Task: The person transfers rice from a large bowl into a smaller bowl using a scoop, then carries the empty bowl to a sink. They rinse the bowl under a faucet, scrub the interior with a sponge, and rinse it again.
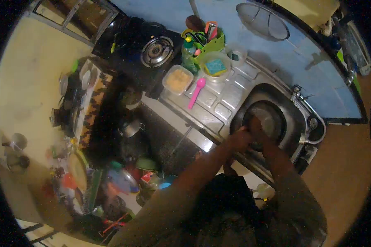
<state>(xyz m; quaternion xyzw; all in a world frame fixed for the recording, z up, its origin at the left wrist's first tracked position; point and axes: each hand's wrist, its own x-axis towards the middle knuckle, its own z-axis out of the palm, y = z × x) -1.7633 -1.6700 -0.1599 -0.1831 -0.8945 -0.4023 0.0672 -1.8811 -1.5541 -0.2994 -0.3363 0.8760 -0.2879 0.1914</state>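
Note:
Both my hands are together over the steel sink (299, 123), at its near left side. My left hand (240, 139) is beside my right hand (255, 126), and they overlap or touch. A dark round basin (281, 117) sits in the sink, and my right hand reaches over its left part. The basin's inside looks lighter, but its contents are too dim to make out. Shadow and overlap hide most of my fingers, so whether either hand holds something cannot be seen.
The ribbed drainboard (239, 82) bears a pink spoon (197, 94), a food tub (177, 80), a bowl with a sponge (215, 66) and a green bottle (189, 53). A tap (297, 94) stands behind the sink. A gas burner (157, 51) is at the back left.

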